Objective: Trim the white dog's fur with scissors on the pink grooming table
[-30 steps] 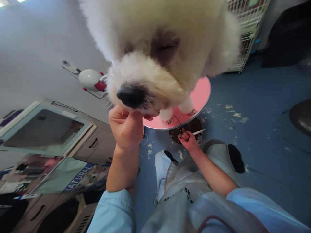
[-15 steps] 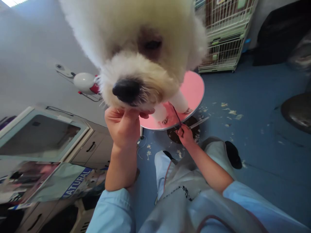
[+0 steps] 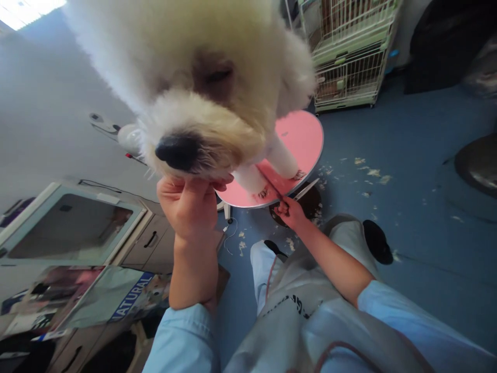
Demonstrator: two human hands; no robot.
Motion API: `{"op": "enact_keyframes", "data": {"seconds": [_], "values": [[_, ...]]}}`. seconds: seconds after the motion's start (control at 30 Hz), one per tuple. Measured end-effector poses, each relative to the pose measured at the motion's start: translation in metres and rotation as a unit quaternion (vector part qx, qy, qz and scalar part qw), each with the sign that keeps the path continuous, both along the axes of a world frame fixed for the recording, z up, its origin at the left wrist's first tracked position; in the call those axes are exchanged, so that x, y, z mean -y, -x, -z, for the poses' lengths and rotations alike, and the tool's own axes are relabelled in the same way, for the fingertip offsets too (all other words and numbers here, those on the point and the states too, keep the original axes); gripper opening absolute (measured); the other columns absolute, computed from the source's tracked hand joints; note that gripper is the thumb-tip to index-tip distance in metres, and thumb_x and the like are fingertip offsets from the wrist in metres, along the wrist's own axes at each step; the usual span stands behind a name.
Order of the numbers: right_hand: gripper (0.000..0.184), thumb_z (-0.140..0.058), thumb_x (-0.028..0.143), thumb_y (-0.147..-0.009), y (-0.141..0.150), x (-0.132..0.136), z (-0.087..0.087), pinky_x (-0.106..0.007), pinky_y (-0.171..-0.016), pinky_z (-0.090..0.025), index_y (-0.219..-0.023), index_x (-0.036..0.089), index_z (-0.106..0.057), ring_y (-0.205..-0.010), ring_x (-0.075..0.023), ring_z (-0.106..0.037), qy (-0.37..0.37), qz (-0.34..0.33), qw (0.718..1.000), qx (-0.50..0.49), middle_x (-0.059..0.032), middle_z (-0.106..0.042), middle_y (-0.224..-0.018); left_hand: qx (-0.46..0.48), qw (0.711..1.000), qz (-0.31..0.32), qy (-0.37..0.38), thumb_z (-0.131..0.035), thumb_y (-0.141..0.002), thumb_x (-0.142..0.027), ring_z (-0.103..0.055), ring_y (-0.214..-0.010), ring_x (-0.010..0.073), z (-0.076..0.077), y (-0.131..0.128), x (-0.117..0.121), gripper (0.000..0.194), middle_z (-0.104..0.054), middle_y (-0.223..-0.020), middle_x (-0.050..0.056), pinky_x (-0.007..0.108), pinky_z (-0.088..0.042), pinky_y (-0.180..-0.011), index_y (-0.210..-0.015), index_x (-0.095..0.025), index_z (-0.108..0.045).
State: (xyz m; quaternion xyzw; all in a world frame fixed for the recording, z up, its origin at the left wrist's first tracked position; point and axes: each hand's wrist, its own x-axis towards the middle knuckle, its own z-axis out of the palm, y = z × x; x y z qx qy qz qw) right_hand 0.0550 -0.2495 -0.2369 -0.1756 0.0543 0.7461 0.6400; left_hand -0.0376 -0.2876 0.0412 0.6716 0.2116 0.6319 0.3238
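Observation:
A fluffy white dog [image 3: 240, 57] fills the upper middle of the head view, with a black nose and its head tilted. Under its muzzle my left hand [image 3: 190, 204] is closed, fingers pinching the chin hair. The dog's front legs stand on a round pink grooming table [image 3: 306, 134]. Lower and to the right, my right hand [image 3: 291, 212] is closed round scissors [image 3: 308, 189] near the table's front rim. One silver blade points up right; a dark slim length points up left over the pink top, and I cannot tell whether it is the other blade.
Stacked wire cages [image 3: 349, 72] stand at the back right. Hair clippings [image 3: 373, 172] lie on the blue floor. A cabinet [image 3: 151, 238] with a glass-fronted unit [image 3: 77, 223] is on the left. A round dark stool [image 3: 477, 163] stands at the right edge.
The dog's head and my left hand appear shifted left and slightly down, as the view has moved too. My right hand shifts slightly left, still holding the scissors.

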Motion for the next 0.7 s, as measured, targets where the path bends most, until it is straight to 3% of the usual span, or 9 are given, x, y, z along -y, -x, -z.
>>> {"op": "enact_keyframes", "data": {"seconds": [0.1, 0.23, 0.33, 0.53, 0.6, 0.7], "values": [[0.025, -0.050, 0.016, -0.087, 0.004, 0.000, 0.007, -0.023, -0.063, -0.048, -0.064, 0.019, -0.042, -0.037, -0.0053, -0.029, -0.006, -0.004, 1.000, -0.025, 0.0101, -0.029, -0.040, 0.002, 0.999, -0.038, 0.021, -0.077, -0.058, -0.031, -0.052, -0.038, 0.0120, -0.001, -0.002, 0.003, 0.025, -0.056, -0.043, 0.004, 0.022, -0.037, -0.038, -0.046, -0.018, -0.059], [0.026, -0.041, 0.014, -0.090, 0.007, -0.001, 0.016, -0.021, -0.059, -0.047, -0.065, 0.019, -0.044, -0.035, -0.0054, -0.026, 0.052, -0.008, 0.998, -0.018, 0.0099, -0.029, -0.039, 0.016, 1.000, -0.020, 0.017, -0.079, -0.058, -0.032, -0.053, -0.039, 0.0114, 0.000, -0.001, 0.003, 0.029, -0.057, -0.045, 0.004, 0.021, -0.039, -0.039, -0.047, -0.015, -0.059], [0.021, -0.045, 0.014, -0.088, 0.008, 0.000, 0.022, -0.022, -0.060, -0.047, -0.068, 0.019, -0.048, -0.035, -0.0052, -0.026, 0.037, -0.041, 0.998, -0.024, 0.0105, -0.029, -0.040, 0.019, 1.000, -0.002, -0.004, -0.079, -0.062, -0.032, -0.053, -0.039, 0.0102, 0.002, 0.001, 0.001, 0.030, -0.058, -0.045, 0.002, 0.020, -0.041, -0.038, -0.047, -0.013, -0.060], [0.019, -0.042, 0.010, -0.086, 0.001, 0.007, 0.029, -0.024, -0.064, -0.050, -0.070, 0.019, -0.049, -0.035, -0.0057, -0.026, 0.018, 0.015, 0.997, -0.076, 0.0107, -0.027, -0.040, -0.018, 0.999, -0.043, 0.001, -0.078, -0.063, -0.039, -0.052, -0.039, 0.0084, 0.000, 0.000, 0.005, 0.036, -0.056, -0.044, 0.000, 0.019, -0.039, -0.041, -0.047, -0.015, -0.058], [0.017, -0.043, 0.011, -0.086, -0.005, 0.007, 0.034, -0.024, -0.064, -0.050, -0.074, 0.019, -0.051, -0.035, -0.0056, -0.025, 0.016, 0.020, 0.998, -0.058, 0.0112, -0.027, -0.040, -0.012, 0.998, -0.054, 0.006, -0.080, -0.060, -0.041, -0.050, -0.038, 0.0082, 0.000, -0.001, 0.007, 0.035, -0.055, -0.043, 0.000, 0.019, -0.037, -0.040, -0.047, -0.016, -0.059], [0.011, -0.047, 0.017, -0.086, -0.014, 0.004, 0.044, -0.025, -0.063, -0.049, -0.077, 0.020, -0.053, -0.034, -0.0056, -0.025, -0.009, 0.034, 0.999, 0.020, 0.0124, -0.025, -0.039, 0.002, 1.000, -0.023, -0.003, -0.082, -0.060, -0.040, -0.052, -0.040, 0.0096, 0.001, -0.003, 0.006, 0.032, -0.056, -0.045, 0.001, 0.019, -0.040, -0.040, -0.050, -0.017, -0.063]]}}
